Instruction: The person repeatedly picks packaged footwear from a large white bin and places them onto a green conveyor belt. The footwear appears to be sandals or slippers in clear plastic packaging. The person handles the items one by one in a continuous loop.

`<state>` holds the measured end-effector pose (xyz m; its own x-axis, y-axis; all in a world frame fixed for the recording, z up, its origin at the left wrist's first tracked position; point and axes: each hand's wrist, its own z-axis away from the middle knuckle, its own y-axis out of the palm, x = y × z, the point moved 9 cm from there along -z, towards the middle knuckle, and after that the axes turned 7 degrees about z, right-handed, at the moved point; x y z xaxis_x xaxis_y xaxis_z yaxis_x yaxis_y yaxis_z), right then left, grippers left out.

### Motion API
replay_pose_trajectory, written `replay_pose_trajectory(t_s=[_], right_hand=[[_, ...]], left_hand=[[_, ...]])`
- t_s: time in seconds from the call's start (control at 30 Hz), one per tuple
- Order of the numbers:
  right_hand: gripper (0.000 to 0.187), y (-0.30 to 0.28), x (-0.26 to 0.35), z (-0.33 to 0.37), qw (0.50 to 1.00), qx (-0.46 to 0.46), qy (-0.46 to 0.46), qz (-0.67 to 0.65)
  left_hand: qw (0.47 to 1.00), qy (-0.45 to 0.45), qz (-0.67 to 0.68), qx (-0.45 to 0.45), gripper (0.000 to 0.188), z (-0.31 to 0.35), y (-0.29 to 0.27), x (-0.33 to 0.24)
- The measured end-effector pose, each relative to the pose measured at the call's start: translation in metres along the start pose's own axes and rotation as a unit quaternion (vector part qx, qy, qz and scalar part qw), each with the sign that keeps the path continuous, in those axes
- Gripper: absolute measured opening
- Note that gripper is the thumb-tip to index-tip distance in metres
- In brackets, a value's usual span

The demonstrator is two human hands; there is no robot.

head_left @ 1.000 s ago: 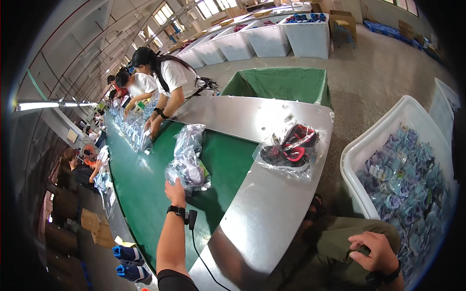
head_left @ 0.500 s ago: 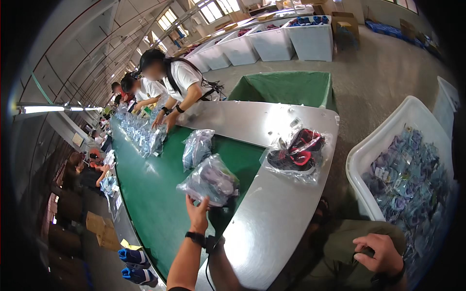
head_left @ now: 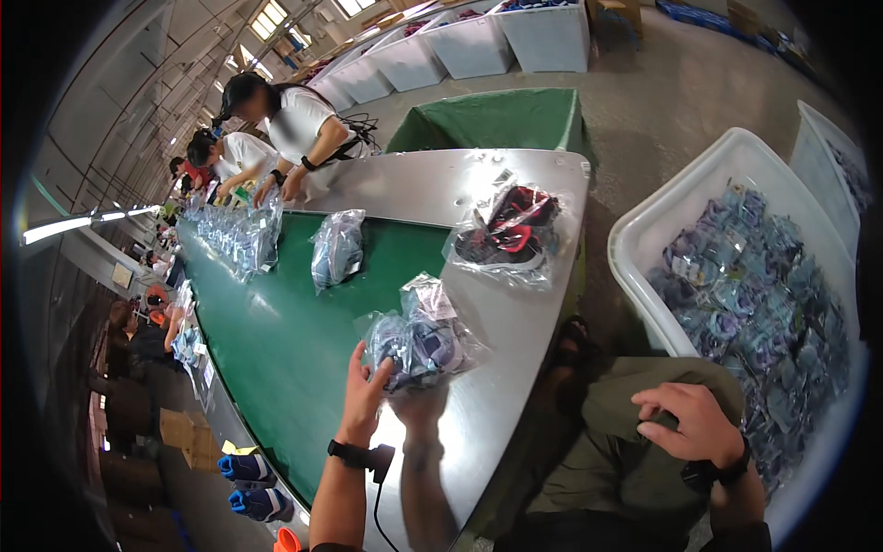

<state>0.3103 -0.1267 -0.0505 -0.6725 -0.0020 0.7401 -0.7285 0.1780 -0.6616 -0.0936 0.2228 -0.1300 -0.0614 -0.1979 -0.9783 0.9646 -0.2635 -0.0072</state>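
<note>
My left hand point(head_left: 362, 394) is closed on a clear plastic bag of lavender-blue shoes point(head_left: 425, 342), thumb and fingers on its near left side. The bag is above the seam between the green belt point(head_left: 253, 322) and the metal tabletop point(head_left: 478, 386). My right hand point(head_left: 685, 421) rests above my right knee, loosely curled, fingers and thumb apart, with nothing in it. Farther along the belt lies another bag of pale blue shoes point(head_left: 338, 248). A bag of black and red shoes point(head_left: 510, 230) sits on the metal at the right.
A white tub point(head_left: 635, 267) heaped with bagged shoes stands at my right. Behind the table is a green bin point(head_left: 492, 115). Co-workers point(head_left: 303, 124) handle a row of bagged shoes point(head_left: 239, 235) at the far left. Blue shoes point(head_left: 253, 488) stand near the left table edge.
My left hand has moved the bag rightward from over the belt toward the metal, and the bag has turned. My right hand remains near the knee. The whole view has shifted.
</note>
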Motion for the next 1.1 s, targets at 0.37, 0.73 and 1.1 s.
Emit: replay_pose_trajectory(t_s=[0.37,0.73,1.1], right_hand=[[0.032,-0.023,-0.013,0.017,0.983,-0.034,0.062,-0.167],[0.053,-0.011,-0.021,0.041,0.871,0.083,0.162,-0.456],[0.047,-0.044,-0.001,0.044,0.928,0.044,0.109,-0.353]], left_hand=[[0.962,-0.059,0.233,0.127,0.065,0.042,0.113,-0.035],[0.893,-0.153,0.080,0.417,0.092,0.174,0.247,-0.041],[0.852,0.002,0.099,0.514,0.076,0.198,0.292,-0.058]])
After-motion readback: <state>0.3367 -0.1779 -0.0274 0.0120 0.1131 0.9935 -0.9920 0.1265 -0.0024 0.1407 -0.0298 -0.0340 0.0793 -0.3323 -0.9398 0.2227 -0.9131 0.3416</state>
